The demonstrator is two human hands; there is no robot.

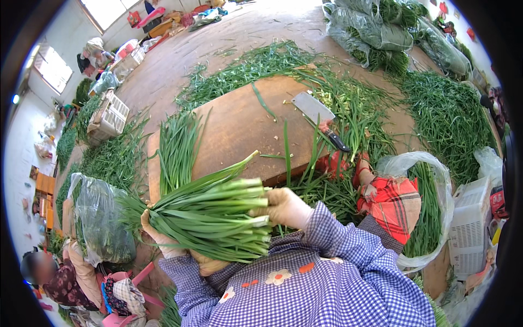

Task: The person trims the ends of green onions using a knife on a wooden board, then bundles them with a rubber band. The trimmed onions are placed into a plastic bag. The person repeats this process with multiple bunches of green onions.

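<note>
A large bunch of long flat green leaves (201,215), pale cut ends to the right, lies sideways between my two gloved hands. My left hand (158,231) grips its leafy left side, partly hidden under the leaves. My right hand (283,210) has bent fingers on the pale ends. Behind them is a worn wooden board (223,131) bearing another bunch (177,152) at its left and a cleaver (313,106) with a black-handled knife (338,141) at its right.
Heaps of greens (447,120) surround the board. An open plastic bag (441,212) and white crate (468,229) stand at right; a filled bag (106,218) at left. A seated person (73,278) is at lower left. Wrapped bundles (381,35) lie at back right.
</note>
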